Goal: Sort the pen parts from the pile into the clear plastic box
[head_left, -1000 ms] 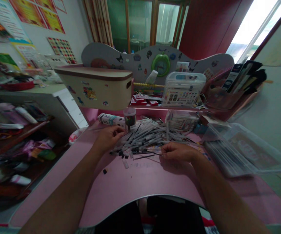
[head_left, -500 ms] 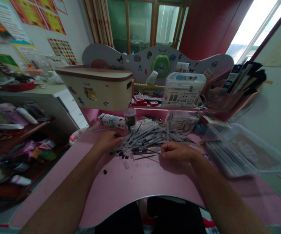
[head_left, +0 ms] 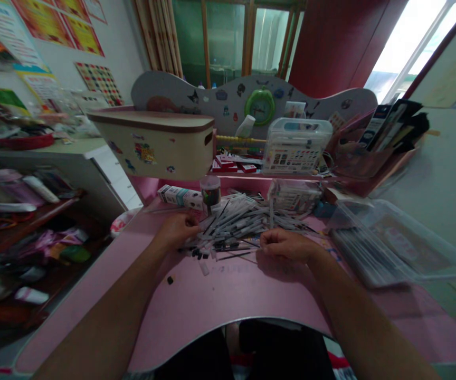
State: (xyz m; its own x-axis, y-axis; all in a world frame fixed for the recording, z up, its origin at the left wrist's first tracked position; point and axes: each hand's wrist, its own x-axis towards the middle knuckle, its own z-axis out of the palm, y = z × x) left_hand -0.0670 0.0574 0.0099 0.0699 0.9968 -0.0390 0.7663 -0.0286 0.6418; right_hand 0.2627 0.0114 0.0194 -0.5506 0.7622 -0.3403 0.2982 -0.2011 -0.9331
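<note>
A heap of pens and grey-white pen tubes (head_left: pixel 239 219) lies on the pink desk between my hands. My left hand (head_left: pixel 178 231) is at the heap's left edge, fingers curled and thumb against them; whatever it may hold is too small to make out. On the heap's right side, my right hand (head_left: pixel 285 244) is closed in a pinch on the end of a thin dark rod (head_left: pixel 250 243), which looks like a pen refill and points left over the heap. Small black caps (head_left: pixel 199 254) and a clear cap (head_left: pixel 204 268) lie at the front of the heap.
Behind the heap stand a round clear tub (head_left: pixel 211 191) and a long printed box (head_left: pixel 180 196). An open clear plastic case (head_left: pixel 370 264) with dark pens is at the right. A cream storage bin (head_left: pixel 157 148) and a handled clear case (head_left: pixel 297 145) sit on the shelf.
My left hand has drawn slightly back and its fingers have curled in more. My right hand has shifted a little, and the thin rod's tilt has changed.
</note>
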